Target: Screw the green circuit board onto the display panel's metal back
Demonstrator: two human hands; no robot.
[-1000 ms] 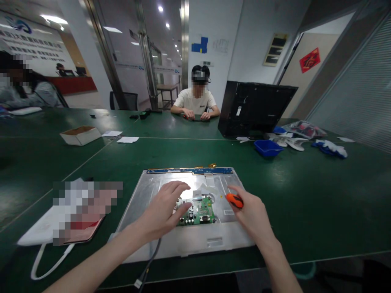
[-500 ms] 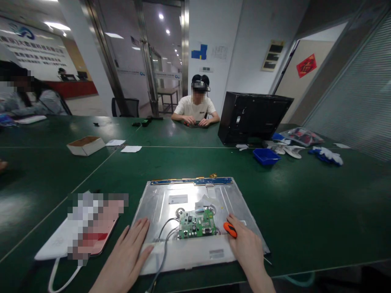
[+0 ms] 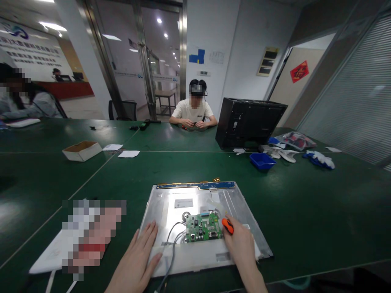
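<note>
Left hand (image 3: 137,258) spreads flat on left side of display panel (image 3: 198,260), near front edge of table (image 3: 305,211); right curls around orange-black handle (image 3: 227,226) beside circuit board (image 3: 203,228). Even palm pressure best steadies panel.

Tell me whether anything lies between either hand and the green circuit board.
Nothing visible stands between the right hand, gripping an orange-and-black handle, and the green circuit board. Between the left hand and the board, cables lie on the metal panel.
</note>
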